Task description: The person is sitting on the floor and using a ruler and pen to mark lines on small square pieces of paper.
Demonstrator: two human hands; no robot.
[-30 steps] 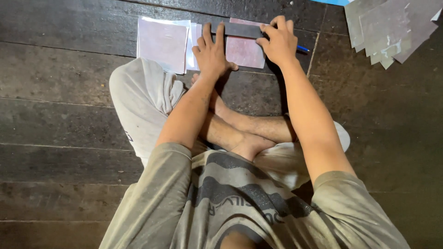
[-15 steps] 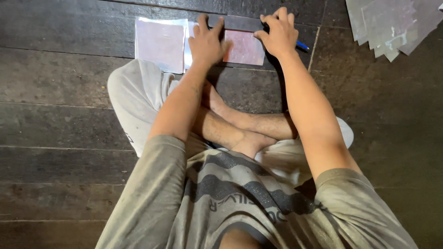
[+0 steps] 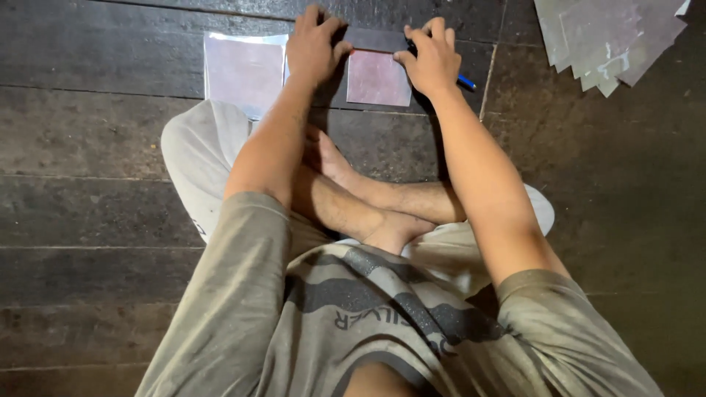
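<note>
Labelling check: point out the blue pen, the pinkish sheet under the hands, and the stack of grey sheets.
blue pen [image 3: 466, 82], head view, on the blue end sticking out past the right hand.
pinkish sheet [image 3: 378, 79], head view, on its bare middle between the hands.
stack of grey sheets [image 3: 610, 37], head view, on the top sheet's middle.

The floor [image 3: 95, 140] is dark wood in broad planks, matt and rough, with worn grain and pale scuffs along the seams. On it, near the far edge of the view, lie two thin sheets: the left sheet [image 3: 243, 70] looks like smooth pale paper or film with a faint pinkish sheen, and the right sheet [image 3: 379, 79] has the same soft gloss. A dark strip [image 3: 376, 38], flat and dull, lies across the top of the right sheet. The stack [image 3: 607, 40] at the far right corner is of grey sheets, smooth, with a dull metallic shine and small white marks. The shirt [image 3: 243, 309] is matt grey-brown cloth; the shorts [image 3: 195, 151] are pale cloth.
</note>
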